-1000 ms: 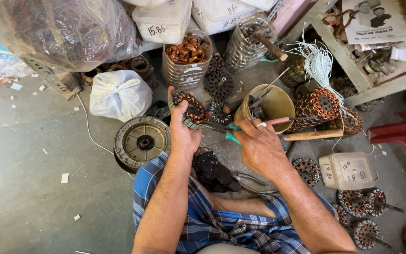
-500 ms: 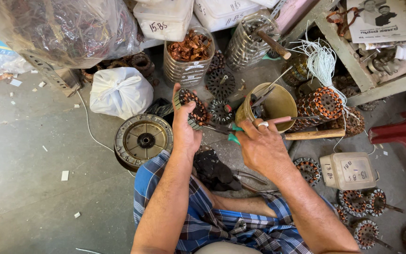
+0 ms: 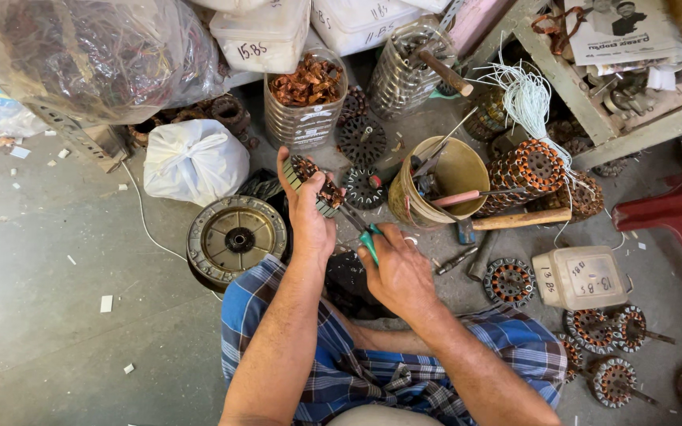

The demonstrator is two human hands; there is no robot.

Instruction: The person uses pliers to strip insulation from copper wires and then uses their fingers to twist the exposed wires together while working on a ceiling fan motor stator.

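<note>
**Copper-wound stator held up, green-handled tool at its edge**

The left hand [image 3: 309,213] is closed around a round stator [image 3: 315,183] with copper windings, fingers curled over its far rim and thumb on the near side, holding it raised above the floor. Just to the right of that hand, the right hand [image 3: 396,268] grips a tool with green handles [image 3: 370,239]; its fingers are wrapped tight round the handles, and the metal tip reaches up and left to touch the stator's lower edge.

Beyond the right hand stands a yellow bucket [image 3: 459,170] with more tools leaning in it, and a wooden-handled hammer [image 3: 515,219] lies just right of the bucket. Past the left hand is a clear jar of copper scraps [image 3: 305,91]. To the left of the left hand a round metal motor cover [image 3: 236,239] rests on the floor, with a knotted white bag [image 3: 195,160] further out. Well to the right of the right hand sits a small white plastic box [image 3: 582,276], with more wound stators scattered near it.
</note>
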